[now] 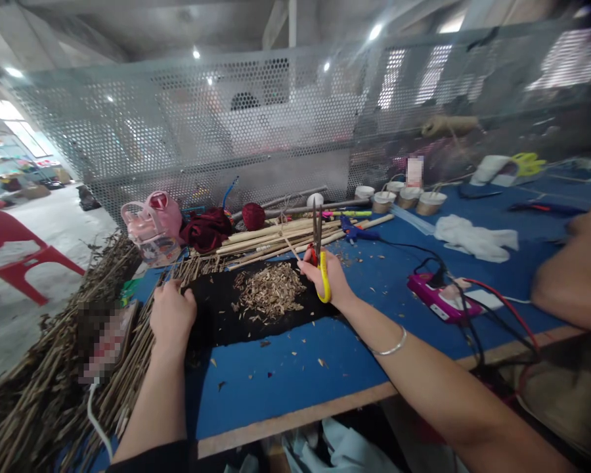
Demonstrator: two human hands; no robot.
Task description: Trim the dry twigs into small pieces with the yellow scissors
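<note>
My right hand (332, 279) is wrapped round a pair of scissors (317, 226) with yellow and red handles, blades pointing up. Between its thumb and fingertips a thin dry stick (290, 246) is also pinched. Below it, a heap of chopped brown stem pieces (270, 290) lies on a black cloth (214, 315). At the cloth's left edge, beside a large bundle of dry stems (132, 368), my left hand (174, 312) has its fingers curled downward. Whatever those fingers grip, if anything, is hidden.
Pale sticks (266, 240), a blue glue gun (357, 230) and a pink bag (152, 226) lie behind the cloth. A magenta power box (443, 299) with cables, white gloves (475, 236) and small cups (431, 202) are to the right. Another person's arm (574, 282) rests at far right.
</note>
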